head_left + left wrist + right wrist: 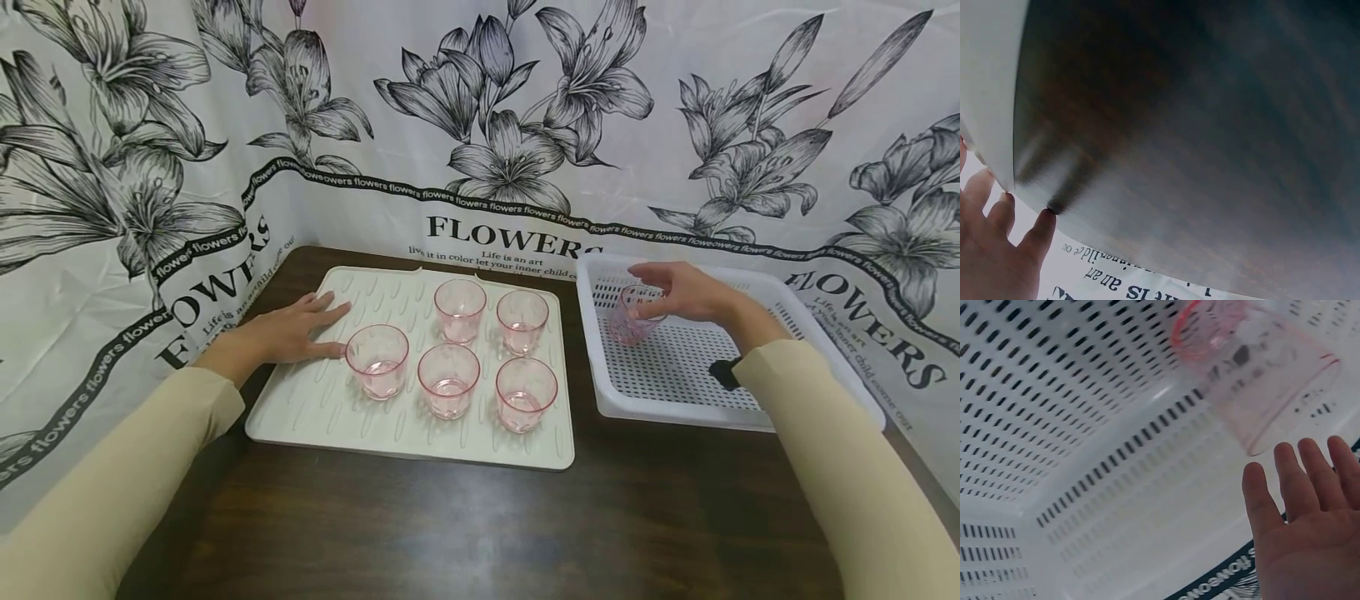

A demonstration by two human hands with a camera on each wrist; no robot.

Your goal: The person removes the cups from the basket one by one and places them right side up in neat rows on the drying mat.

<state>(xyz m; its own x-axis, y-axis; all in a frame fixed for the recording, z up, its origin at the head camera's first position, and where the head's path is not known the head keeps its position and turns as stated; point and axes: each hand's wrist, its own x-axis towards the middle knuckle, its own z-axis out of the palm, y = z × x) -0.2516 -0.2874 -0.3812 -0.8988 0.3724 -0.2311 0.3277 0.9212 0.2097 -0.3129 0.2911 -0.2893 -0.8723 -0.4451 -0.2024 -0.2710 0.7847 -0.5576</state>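
Several clear pink glasses stand upright on a cream ridged drying mat; the leftmost glass is closest to my left hand. That hand lies with fingers spread at the mat's left side, its thumb tip right by this glass's rim in the head view. Over the white perforated basket, my right hand reaches down to another pink glass near the basket's left wall. In the right wrist view, its fingers are straight, their tips close to the rim of the glass; the thumb is hidden there.
A dark wooden table carries the mat on the left and the basket on the right, with a narrow strip of wood between them. Behind both hangs a white curtain printed with black flowers and lettering. A black wristband part shows at the right cuff.
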